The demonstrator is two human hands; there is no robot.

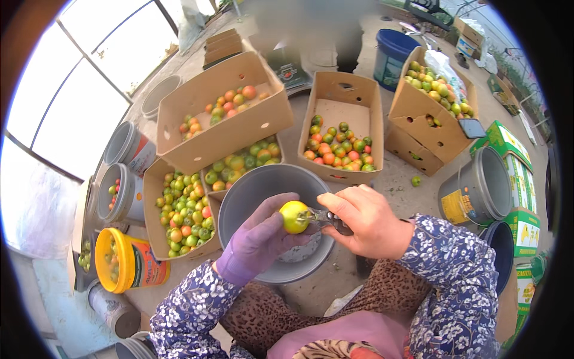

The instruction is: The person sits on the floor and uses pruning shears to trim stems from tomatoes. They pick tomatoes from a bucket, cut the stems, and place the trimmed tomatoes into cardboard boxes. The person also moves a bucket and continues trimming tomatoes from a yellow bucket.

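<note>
My left hand point(260, 238), in a purple glove, holds a yellow-green tomato point(293, 217) with its stem end turned to the right. My bare right hand point(365, 220) is closed around small dark-handled snips point(338, 221); their metal tips touch the tomato's green stem. Both hands are above a large grey plastic tub point(237, 186), with some pale matter visible at its bottom. Just beyond the tub stands a cardboard box point(341, 96) of red, orange and green tomatoes. To the left, another cardboard box point(152, 224) holds mostly green tomatoes.
A cardboard box point(224, 130) with reddish tomatoes rests across other boxes. Stacked boxes point(430, 130) at the right carry tomatoes and a phone point(472, 128). A yellow bucket point(128, 260) stands left, a grey bucket point(475, 188) right. One green tomato point(416, 181) lies on the floor. Someone is blurred ahead.
</note>
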